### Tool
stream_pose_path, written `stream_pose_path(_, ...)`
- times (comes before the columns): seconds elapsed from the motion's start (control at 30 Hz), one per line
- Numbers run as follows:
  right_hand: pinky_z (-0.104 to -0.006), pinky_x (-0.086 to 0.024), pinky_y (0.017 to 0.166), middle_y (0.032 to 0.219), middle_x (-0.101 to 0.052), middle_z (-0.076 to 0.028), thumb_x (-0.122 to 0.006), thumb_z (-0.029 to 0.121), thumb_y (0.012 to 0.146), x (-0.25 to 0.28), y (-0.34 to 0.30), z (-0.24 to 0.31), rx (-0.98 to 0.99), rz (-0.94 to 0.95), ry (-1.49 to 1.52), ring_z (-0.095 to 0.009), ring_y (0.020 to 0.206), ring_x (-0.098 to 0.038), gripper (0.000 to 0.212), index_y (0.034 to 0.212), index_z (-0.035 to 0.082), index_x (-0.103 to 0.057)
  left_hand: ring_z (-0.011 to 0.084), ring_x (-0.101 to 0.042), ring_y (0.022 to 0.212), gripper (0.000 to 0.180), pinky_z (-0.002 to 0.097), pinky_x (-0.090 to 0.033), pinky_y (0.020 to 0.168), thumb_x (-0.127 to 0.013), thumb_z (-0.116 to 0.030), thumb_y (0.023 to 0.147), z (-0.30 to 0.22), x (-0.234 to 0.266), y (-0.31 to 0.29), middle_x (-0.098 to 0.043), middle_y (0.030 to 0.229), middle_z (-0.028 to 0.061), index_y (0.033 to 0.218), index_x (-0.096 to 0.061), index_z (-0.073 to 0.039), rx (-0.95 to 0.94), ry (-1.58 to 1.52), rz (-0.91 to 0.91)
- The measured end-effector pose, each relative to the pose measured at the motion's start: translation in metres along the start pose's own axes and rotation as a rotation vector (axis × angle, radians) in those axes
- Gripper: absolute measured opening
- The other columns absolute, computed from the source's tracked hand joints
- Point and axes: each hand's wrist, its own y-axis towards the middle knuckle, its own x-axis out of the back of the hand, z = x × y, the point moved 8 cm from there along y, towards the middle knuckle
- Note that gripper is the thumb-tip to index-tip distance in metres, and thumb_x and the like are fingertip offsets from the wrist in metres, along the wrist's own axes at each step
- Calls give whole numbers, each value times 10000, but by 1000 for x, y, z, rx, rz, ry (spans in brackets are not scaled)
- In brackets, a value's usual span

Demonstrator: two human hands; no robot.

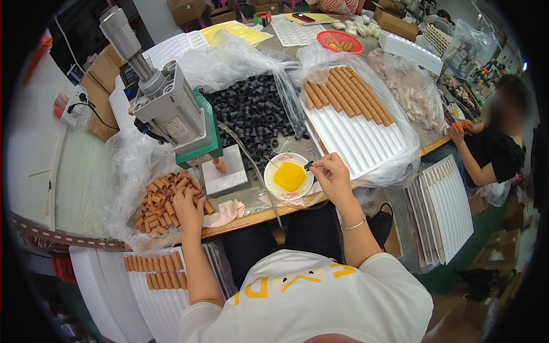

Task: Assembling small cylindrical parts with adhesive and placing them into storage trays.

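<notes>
A white ribbed foam tray (150, 297) is partly filled, the left hand (187, 209) grasps loose brown cardboard tubes (163, 203), and the right hand (331, 177) pinches a small black plastic sleeve (309, 166).

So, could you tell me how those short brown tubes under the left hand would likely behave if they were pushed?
The brown tubes look like short round cylinders, so they would probably roll or scatter. They lie loosely heaped on crinkled plastic sheet, so the pile may slump. The left hand covers several at once, suggesting they are light.

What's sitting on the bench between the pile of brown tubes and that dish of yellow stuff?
In the head view, a small white block with one brown tube standing on it, under the press, plus a pink cloth at the bench edge.
</notes>
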Motion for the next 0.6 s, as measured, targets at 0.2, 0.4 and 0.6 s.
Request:
stream_pose_path(0.2, -269, -443, 572, 838, -555, -80, -713, 27, 794, 11, -17, -13, 57, -15, -81, -164, 656, -543, 71, 849, 16, -670, 301, -597, 1023, 298, 387, -463, 892, -704, -97, 819, -5, 65, -21, -630, 1055, 182, 1092, -628, -7, 60, -124, -169)
stream_pose_path(0.4, -267, -401, 570, 782, -535, -65, -699, -11, 785, 28, -9, -4, 76, -70, -36, -135, 638, -498, 86, 858, 12, -660, 73, -470, 616, 888, 177, -363, 549, -623, -299, 907, -186, 248, 3, -590, 763, 59, 1528, -46, -35, -503, -1257, -448)
stream_pose_path(0.6, -216, -415, 619, 849, -551, -38, -697, -14, 804, 7, -6, 15, 73, -67, 132, -92, 674, -487, 105, 902, 5, -665, 116, -411, 620, 192, 236, -331, 549, -445, -191, 992, -47, 300, -35, -566, 929, 111, 1091, -518, -44, -504, -1223, -1146)
